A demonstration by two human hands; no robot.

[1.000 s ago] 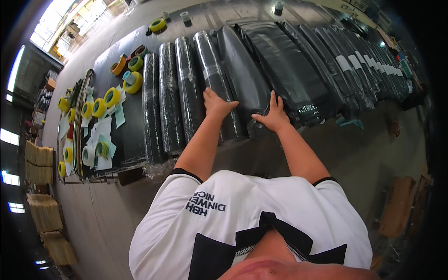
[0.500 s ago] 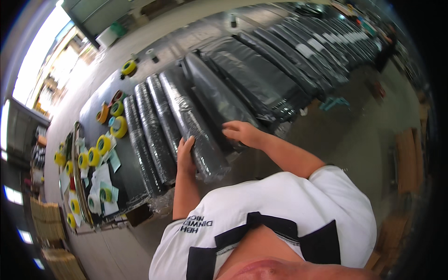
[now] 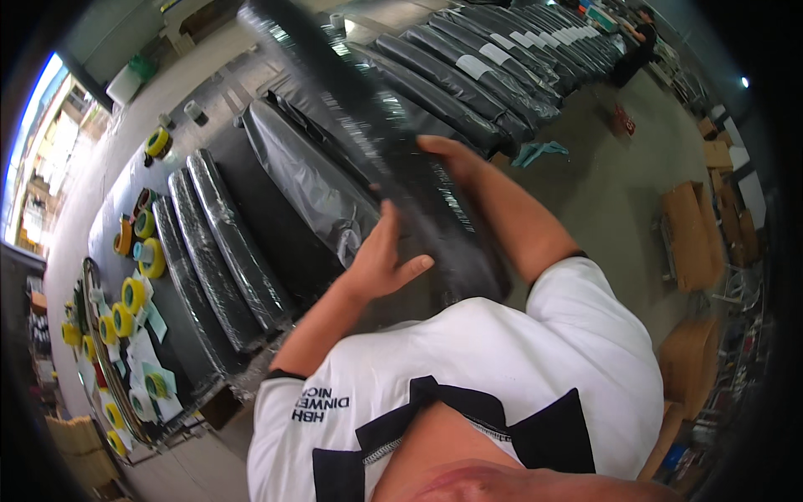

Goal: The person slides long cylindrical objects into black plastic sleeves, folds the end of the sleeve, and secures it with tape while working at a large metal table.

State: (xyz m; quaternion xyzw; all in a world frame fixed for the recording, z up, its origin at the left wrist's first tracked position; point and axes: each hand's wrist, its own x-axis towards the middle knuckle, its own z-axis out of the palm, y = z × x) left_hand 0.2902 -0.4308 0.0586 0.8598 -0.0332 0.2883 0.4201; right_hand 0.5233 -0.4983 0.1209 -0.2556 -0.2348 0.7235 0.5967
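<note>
A long black roll (image 3: 401,163) in shiny clear film hangs tilted above the table, its lower end close to my shirt. My right hand (image 3: 453,161) is closed around its right side near the middle, some fingers hidden behind it. On the other side, my left hand (image 3: 383,255) is open, with fingers stretched up beside the roll and thumb spread; whether the fingertips touch it I cannot tell. Below and left, a loosely wrapped dark roll (image 3: 305,180) lies on the dark table (image 3: 259,197). Several slimmer film-wrapped rolls (image 3: 230,238) lie farther left.
Yellow tape rolls (image 3: 132,294) and paper sheets (image 3: 163,347) crowd the table's left end. A long row of dark wrapped rolls (image 3: 468,92) stretches away to the right. A person (image 3: 640,46) stands at its far end. Cardboard (image 3: 696,238) stands on the right.
The film-wrapped roll has risen off the table and swung right, with my right hand now on it. My left hand has moved right, and the view has shifted right.
</note>
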